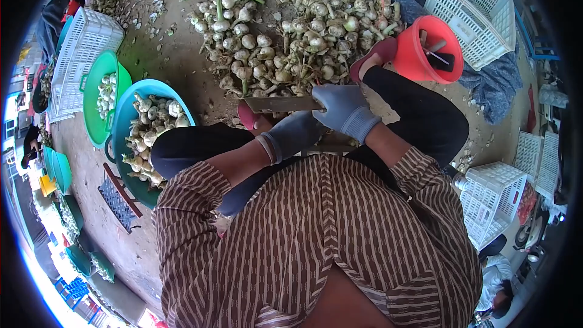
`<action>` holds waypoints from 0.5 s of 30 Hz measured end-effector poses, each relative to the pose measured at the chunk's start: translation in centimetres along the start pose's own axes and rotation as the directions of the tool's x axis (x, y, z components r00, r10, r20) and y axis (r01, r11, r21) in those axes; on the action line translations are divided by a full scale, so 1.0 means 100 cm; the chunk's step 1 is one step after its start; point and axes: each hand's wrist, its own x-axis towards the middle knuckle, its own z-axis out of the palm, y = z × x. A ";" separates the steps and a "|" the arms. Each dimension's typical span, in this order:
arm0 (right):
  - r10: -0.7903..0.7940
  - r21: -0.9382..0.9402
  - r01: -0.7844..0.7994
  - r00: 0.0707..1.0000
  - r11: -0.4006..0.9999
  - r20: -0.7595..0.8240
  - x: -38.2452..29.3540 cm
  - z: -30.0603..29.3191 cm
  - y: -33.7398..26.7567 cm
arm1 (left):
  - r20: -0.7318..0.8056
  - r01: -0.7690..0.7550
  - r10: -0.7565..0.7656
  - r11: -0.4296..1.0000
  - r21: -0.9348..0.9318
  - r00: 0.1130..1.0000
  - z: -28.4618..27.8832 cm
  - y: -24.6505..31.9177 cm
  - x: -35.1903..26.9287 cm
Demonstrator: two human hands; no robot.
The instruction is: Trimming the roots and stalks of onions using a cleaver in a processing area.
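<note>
My right hand [344,105], in a grey knitted glove, grips a long flat metal blade [280,104]. Its broad end points left over the near edge of a garlic pile. My left hand [298,131], gloved alike, lies just below the blade and close against the right hand. Its fingertips are hidden, so what it holds cannot be seen. Dirty garlic bulbs [314,41] with stem stubs are heaped on the ground between my feet. By my left knee, a teal basin [157,85] contains more garlic bulbs [148,134].
A green basin [122,73] with whiter bulbs stands beyond the teal one, beside a white plastic crate [82,50]. A folding stool [119,196] is at left. Near my right foot are a red bucket [410,52] with tools inside and another white crate [471,13]. A person [494,282] sits behind, right.
</note>
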 end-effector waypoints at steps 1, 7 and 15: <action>0.016 0.008 -0.017 0.998 1.000 0.064 0.006 0.004 -0.002 | -0.024 0.093 -0.096 0.989 -0.117 0.995 0.014 0.002 -0.001; 0.501 -0.268 -0.427 0.789 0.863 0.356 -0.010 0.042 0.100 | 0.314 0.069 -0.130 0.978 0.199 0.940 0.002 -0.038 -0.050; 0.617 -0.020 -0.668 0.674 0.743 0.406 -0.007 0.035 0.091 | 0.781 0.868 -0.581 0.484 0.108 0.227 -0.014 -0.170 -0.188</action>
